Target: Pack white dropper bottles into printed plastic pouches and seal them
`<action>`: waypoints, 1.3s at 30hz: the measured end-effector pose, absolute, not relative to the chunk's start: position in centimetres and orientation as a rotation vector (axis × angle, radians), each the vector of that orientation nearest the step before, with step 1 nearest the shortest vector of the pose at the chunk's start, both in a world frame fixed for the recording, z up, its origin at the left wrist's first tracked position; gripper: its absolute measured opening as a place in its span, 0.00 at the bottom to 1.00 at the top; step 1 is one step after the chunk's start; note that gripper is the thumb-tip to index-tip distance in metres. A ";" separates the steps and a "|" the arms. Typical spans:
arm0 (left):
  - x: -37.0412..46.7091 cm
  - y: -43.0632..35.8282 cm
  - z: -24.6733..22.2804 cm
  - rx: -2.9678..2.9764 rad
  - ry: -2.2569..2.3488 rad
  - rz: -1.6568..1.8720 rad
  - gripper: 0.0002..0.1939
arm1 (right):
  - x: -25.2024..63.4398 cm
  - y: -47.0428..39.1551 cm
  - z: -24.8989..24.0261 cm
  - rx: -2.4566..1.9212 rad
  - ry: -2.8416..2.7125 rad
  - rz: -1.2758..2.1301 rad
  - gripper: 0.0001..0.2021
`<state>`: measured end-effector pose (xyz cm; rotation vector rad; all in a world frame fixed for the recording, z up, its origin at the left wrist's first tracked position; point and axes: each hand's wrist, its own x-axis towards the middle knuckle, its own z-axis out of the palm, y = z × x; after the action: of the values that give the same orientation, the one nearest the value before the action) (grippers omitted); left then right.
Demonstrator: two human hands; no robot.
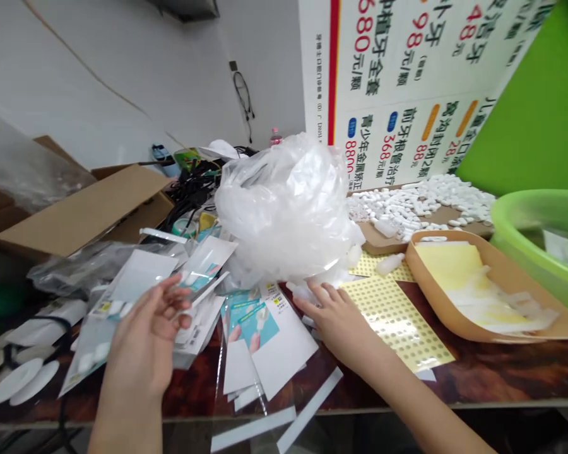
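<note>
Fingers of the left hand half curled and a little apart, palm turned inward, raised over the left part of the worktop, with nothing plainly pinched; just beyond the tips, a clear packet, contact impossible to tell. Fingers of the right hand spread and bent downward near the middle of the worktop, thumb and index close about a whitish piece, too hidden to judge any pinch. For a clean hold there, best to come in from above with just thumb and index, and keep the wrist off the yellow sticker sheet just to the right. Between the hands, toward the near edge, printed cards in an overlapping fan, and clear sleeves with 2 white strips jutting past that edge; draw these inward, probably safer against a knock from a forearm. Farther back, a big translucent bag, bulging above the cards; avoid snagging its loose folds. Toward the right edge, a tan tray and a green basin; toward the back edge, small white pieces heaped on cardboard. Toward the left edge, 2 overlapping white discs, with a cardboard box behind.
</note>
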<state>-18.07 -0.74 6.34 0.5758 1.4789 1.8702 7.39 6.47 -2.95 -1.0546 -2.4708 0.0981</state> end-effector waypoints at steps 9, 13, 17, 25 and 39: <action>-8.9 1.3 4.0 1.802 1.755 0.790 0.16 | 10.9 3.7 -3.1 -1.326 -1.950 0.123 0.15; -3.2 7.2 6.2 2.123 1.464 0.479 0.12 | 14.5 1.7 -4.4 -1.423 -1.632 0.047 0.14; 4.2 12.5 4.4 2.290 1.381 0.357 0.14 | 16.4 0.6 -5.2 -1.413 -1.433 0.026 0.18; 8.6 15.1 0.2 2.148 1.490 0.439 0.18 | 18.2 -0.6 -5.8 -1.370 -1.298 0.081 0.20; -2.1 2.8 2.6 0.973 1.224 0.972 0.13 | 8.1 2.7 -1.4 -1.135 -1.113 0.891 0.19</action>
<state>-2.06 2.76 2.58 0.9730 1.2237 0.9718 8.12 2.68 -1.38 -1.1355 -1.1135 0.8910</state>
